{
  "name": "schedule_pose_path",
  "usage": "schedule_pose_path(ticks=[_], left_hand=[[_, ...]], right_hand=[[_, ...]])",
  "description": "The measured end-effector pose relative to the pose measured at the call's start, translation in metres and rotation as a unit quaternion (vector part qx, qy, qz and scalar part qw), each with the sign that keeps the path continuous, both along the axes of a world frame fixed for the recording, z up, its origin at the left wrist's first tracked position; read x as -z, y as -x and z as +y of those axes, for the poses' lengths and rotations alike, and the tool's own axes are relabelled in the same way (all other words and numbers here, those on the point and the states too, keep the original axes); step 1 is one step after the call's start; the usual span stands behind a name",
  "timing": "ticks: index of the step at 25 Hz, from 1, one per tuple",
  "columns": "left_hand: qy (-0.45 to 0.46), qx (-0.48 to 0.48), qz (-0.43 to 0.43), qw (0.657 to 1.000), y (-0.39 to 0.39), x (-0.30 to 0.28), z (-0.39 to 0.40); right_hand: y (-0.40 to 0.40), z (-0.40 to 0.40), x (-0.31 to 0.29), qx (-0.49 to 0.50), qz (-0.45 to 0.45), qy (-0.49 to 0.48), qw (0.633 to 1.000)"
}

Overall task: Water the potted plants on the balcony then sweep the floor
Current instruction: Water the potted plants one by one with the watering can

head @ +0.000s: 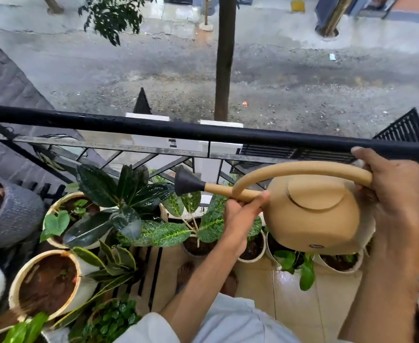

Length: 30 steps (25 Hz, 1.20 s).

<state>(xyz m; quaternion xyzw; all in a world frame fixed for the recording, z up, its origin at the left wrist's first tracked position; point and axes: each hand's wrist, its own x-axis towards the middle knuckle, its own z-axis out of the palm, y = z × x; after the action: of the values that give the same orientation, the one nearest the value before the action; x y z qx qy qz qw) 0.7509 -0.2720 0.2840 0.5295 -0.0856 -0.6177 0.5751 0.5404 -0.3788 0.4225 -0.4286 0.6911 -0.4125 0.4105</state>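
1. Two hands hold the can point(312, 214) above the pots: right hand point(391, 184) curled round the handle point(302, 168), left hand point(243, 214) pinching the spout point(228, 191).
2. Spout axis runs leftward; its rose point(186, 184) hangs over the rubber plant point(126, 194), left hand nearer.
3. Tipping forward should wet that pot point(62, 219).

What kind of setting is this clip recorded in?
Likely an upper-floor home balcony: a black metal railing overlooks a wet street below, and cream round plant pots stand on the tiled floor.
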Motion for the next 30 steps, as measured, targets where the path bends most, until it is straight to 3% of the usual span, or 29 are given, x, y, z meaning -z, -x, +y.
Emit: schedule_pose_path(ticks=[9,17,30], left_hand=[[-0.022,0.091,0.013,0.996,-0.004,0.021,0.005],[-0.021,0.216,-0.012,0.976,-0.015,0.016,0.007],[-0.025,0.264,-0.004,0.964,-0.025,0.019,0.024]], right_hand=[[0.015,0.038,0.021,0.176,0.003,-0.014,0.984],[0.015,0.080,0.023,0.249,0.045,0.008,0.967],[0.021,0.119,0.037,0.298,0.050,0.013,0.953]])
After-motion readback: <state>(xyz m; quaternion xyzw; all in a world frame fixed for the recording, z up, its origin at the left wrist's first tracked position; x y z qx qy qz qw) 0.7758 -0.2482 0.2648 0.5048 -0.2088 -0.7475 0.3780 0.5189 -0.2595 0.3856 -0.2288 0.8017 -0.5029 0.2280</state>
